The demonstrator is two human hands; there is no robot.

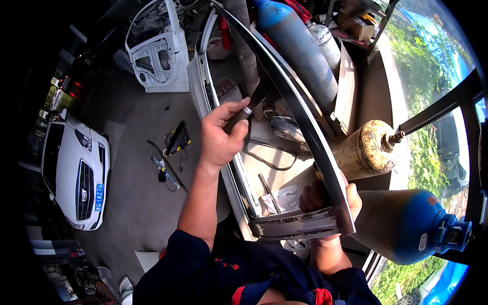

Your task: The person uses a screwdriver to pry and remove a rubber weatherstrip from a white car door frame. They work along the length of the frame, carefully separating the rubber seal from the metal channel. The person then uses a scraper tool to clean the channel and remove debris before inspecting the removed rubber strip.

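Observation:
A car door [244, 188] with a tall window frame stands upright before me, its curved black trim [290, 84] running down to the right. My left hand [223, 134] is closed in front of the window opening, thumb and forefinger around a small silver-tipped piece [247, 110]; its kind is unclear. My right hand [352, 201] wraps round the frame's lower right corner, its fingers partly hidden behind the trim. A thin dark loop [274, 165], like a strip or cord, shows through the opening below my left hand.
Blue gas cylinders [300, 51] [401, 226] and a rusty yellowish one [368, 150] stand at the right by the window. A white door panel [158, 63] is at the far left. Loose parts [168, 170] lie on the floor. A white car [76, 170] is parked left.

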